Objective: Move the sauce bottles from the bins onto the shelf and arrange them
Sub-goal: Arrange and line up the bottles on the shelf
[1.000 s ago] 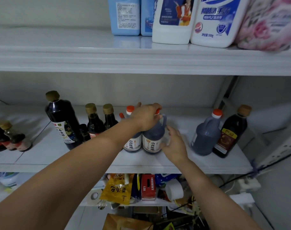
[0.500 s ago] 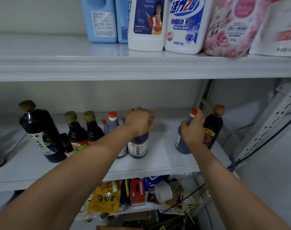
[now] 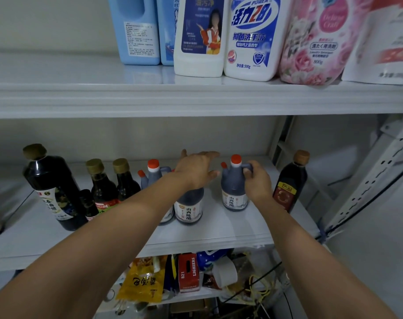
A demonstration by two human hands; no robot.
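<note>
On the white middle shelf (image 3: pixel 219 229) stands a row of dark sauce bottles. My right hand (image 3: pixel 257 183) grips the handle of a grey vinegar jug with a red cap (image 3: pixel 232 192), upright on the shelf. My left hand (image 3: pixel 197 168) hovers with fingers spread over a second vinegar jug (image 3: pixel 188 209), whose top it hides. A third red-capped jug (image 3: pixel 155 174) stands just left of it, partly behind my left forearm. Further left are two small gold-capped bottles (image 3: pixel 100 184) and a large dark bottle (image 3: pixel 51 187). A brown-capped dark bottle (image 3: pixel 290 180) stands at the right end.
The upper shelf (image 3: pixel 150 97) carries detergent bottles (image 3: pixel 251 38) and pink refill pouches. Below the middle shelf lie a yellow packet (image 3: pixel 143 284), a red box (image 3: pixel 188 271) and loose cables. A perforated metal upright (image 3: pixel 370 180) slants at the right.
My right hand has brought the red-capped jug leftwards, away from the brown-capped bottle and closer to the others. My left hand has let go of the middle jug's top and spread its fingers.
</note>
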